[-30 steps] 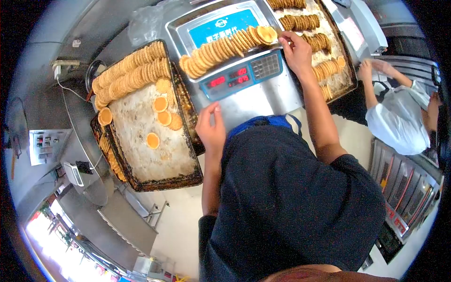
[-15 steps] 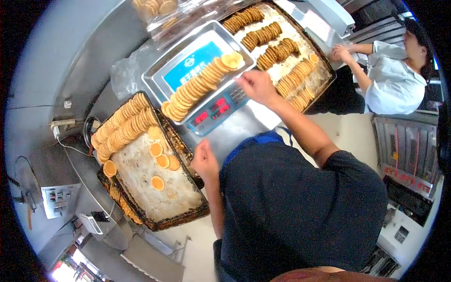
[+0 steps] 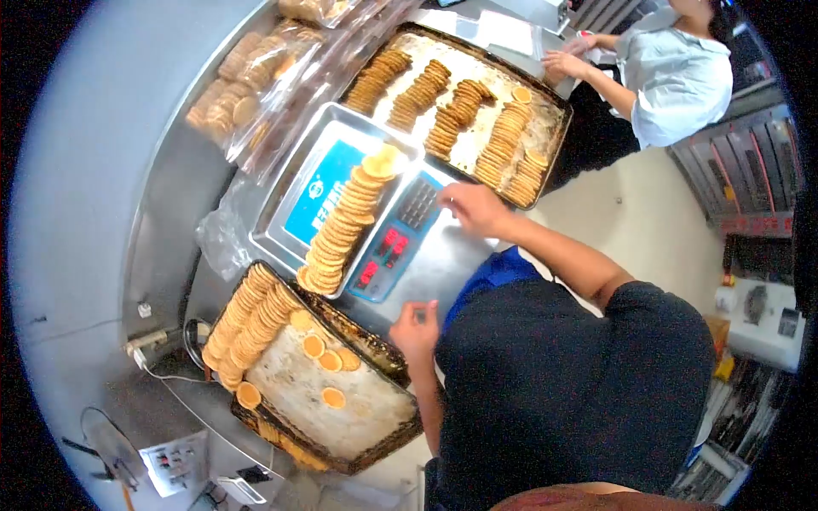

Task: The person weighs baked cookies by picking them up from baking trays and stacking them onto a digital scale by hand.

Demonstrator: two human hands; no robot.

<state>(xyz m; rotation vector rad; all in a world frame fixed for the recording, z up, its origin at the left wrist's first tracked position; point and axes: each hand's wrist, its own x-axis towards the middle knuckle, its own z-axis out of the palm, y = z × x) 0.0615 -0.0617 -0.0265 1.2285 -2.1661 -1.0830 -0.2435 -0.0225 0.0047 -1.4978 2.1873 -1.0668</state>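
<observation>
A row of overlapping round, golden biscuits (image 3: 345, 226) lies in the metal pan (image 3: 267, 223) of a digital scale (image 3: 368, 285) with lit red digits. My right hand (image 3: 473, 207) is beside the scale's keypad (image 3: 420, 203), its fingers curled and no object visible in them. Whether a fingertip touches the keys I cannot tell. My left hand (image 3: 415, 330) is held near my body, beside the steel counter's front edge, fingers bent toward the thumb and nothing seen in them. Nearest to it is a baking tray (image 3: 375, 417) with rows of pale biscuits (image 3: 256, 324) and several loose ones.
Behind the scale, a second baking tray (image 3: 558, 140) bears rows of browner biscuits (image 3: 456, 115). Bagged biscuits (image 3: 256, 77) and a crumpled clear bag (image 3: 223, 238) lie at the left. A co-worker (image 3: 673, 72) in a light shirt handles something at the back right.
The view has turned and shifted. My right hand has come off the pan's corner to beside the keypad. My left hand's fingers have loosened slightly. The biscuits stay in the pan.
</observation>
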